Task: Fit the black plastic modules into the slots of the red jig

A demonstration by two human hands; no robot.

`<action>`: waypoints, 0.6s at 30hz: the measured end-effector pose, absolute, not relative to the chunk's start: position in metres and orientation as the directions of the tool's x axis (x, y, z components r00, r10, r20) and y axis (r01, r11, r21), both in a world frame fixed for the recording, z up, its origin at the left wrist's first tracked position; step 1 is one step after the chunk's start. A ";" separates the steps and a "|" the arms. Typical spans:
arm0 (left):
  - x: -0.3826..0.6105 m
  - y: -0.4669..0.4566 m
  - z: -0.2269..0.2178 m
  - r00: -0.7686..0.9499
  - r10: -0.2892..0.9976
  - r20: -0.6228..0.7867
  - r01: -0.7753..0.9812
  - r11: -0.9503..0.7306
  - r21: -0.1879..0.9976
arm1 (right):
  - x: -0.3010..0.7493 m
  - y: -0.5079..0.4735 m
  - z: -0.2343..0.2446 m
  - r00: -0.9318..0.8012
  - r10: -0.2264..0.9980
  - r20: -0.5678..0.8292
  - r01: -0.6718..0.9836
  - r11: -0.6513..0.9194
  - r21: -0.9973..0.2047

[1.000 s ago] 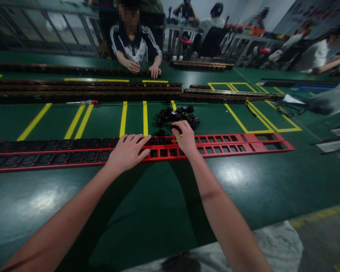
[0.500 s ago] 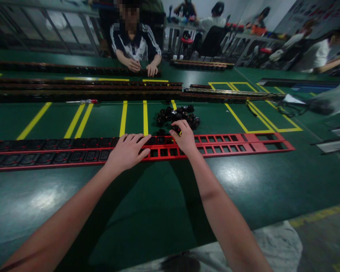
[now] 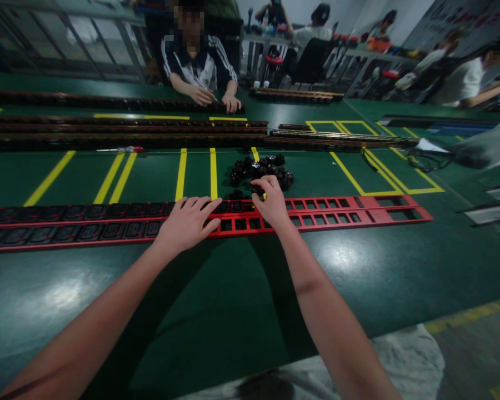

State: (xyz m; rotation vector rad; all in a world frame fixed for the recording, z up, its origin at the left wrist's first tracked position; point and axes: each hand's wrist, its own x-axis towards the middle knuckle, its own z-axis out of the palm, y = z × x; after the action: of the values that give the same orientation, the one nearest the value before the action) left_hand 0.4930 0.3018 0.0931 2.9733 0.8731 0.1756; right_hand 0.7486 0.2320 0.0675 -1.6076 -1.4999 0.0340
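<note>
My left hand (image 3: 186, 223) lies open, palm down with fingers spread, across the long red slotted frame (image 3: 364, 204). Black square sockets (image 3: 92, 232) fill the frame's two rows to the left of that hand, while the slots at the right are bare. Over the far row, my right hand (image 3: 272, 204) pinches a small black socket (image 3: 256, 189) between thumb and fingers; the fingers partly hide it. Just beyond the frame is a loose pile of small black sockets (image 3: 246, 168).
A red-handled screwdriver (image 3: 135, 149) lies behind the frame. Long dark strips (image 3: 129, 130) run across the table past yellow tape lines. Opposite me, a person (image 3: 198, 66) works with both hands at another strip. A clear plastic bag (image 3: 483, 144) is at the right.
My right hand has barely shifted, with the black socket turned a little in its fingers. My left hand stays in place. The person opposite has moved their hands slightly to the right.
</note>
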 end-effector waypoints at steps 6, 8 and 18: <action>0.493 0.301 0.093 0.838 0.536 0.106 0.532 -0.844 0.062 | 0.748 0.233 0.069 0.261 0.843 0.471 0.760 0.121 -0.639; 0.493 0.301 0.093 0.837 0.536 0.110 0.533 -0.844 0.063 | 0.748 0.234 0.069 0.269 0.848 0.457 0.757 0.107 -0.644; 0.494 0.300 0.095 0.837 0.537 0.104 0.534 -0.844 0.056 | 0.747 0.232 0.070 0.264 0.885 0.383 0.768 0.047 -0.639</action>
State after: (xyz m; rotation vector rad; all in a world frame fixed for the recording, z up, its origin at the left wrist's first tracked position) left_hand 0.4935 0.3005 0.0949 2.9873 0.8709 0.1807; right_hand 0.7468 0.2319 0.0697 -1.7349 -1.5226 0.1847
